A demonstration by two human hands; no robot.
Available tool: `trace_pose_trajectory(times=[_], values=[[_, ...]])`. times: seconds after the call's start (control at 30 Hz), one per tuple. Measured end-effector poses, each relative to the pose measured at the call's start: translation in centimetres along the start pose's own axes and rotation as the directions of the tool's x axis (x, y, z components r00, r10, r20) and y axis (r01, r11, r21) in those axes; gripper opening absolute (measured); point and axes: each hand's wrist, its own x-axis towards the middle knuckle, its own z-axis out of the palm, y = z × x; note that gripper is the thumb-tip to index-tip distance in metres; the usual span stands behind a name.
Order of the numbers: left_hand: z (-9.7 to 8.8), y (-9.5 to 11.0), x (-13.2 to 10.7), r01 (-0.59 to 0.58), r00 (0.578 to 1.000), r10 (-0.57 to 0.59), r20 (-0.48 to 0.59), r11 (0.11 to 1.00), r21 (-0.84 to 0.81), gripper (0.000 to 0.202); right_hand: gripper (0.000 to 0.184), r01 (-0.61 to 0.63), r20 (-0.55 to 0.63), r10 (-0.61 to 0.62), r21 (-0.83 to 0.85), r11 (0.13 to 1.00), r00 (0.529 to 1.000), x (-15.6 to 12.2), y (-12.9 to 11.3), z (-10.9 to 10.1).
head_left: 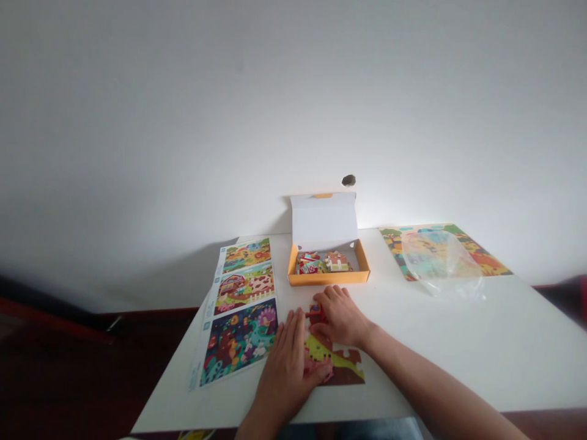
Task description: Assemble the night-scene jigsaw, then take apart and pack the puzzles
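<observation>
A partly joined jigsaw puzzle [342, 371], green and brown with pink figures, lies near the front edge of the white table. My left hand [287, 363] rests flat along its left side, fingers stretched out and thumb over the pink part. At the upper left of the puzzle, my right hand [343, 318] has its fingers bent over a red puzzle piece [314, 314]. How well that piece fits against the others is hidden by the hands.
Behind the hands stands an open yellow box [328, 279] with loose puzzle pieces [338, 261] inside. A sheet with three pictures [243, 342] lies to the left. At the back right, a clear plastic bag [440, 260] partly covers a colourful animal picture [488, 263].
</observation>
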Motion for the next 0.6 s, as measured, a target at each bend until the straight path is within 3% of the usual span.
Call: trace_pose_trajectory(times=[0.27, 0.43, 0.5, 0.6], values=[[-1.4, -2.1, -2.3, 0.094, 0.994, -0.089, -0.070, 0.993, 0.072, 0.080, 0.046, -0.098, -0.056, 0.099, 0.029, 0.995, 0.993, 0.0, 0.7, 0.4], [-2.8, -5.1, -4.4, 0.240, 0.939, -0.201, -0.278, 0.964, 0.113, 0.062, 0.041, -0.118, -0.057, 0.121, 0.047, 0.992, 0.991, 0.0, 1.1, 0.1], [-2.9, -6.3, -5.1, 0.340, 0.920, -0.291, -0.262, 0.925, 0.170, 0.061, 0.049, -0.069, -0.043, 0.071, 0.046, 0.997, 0.997, -0.1, 1.1, -0.1], [-2.3, -7.5, -5.6, 0.372, 0.927, -0.347, -0.142, 0.901, 0.225, 0.062, 0.072, 0.047, 0.001, -0.047, 0.046, 0.998, 0.999, -0.4, 1.1, -0.6]])
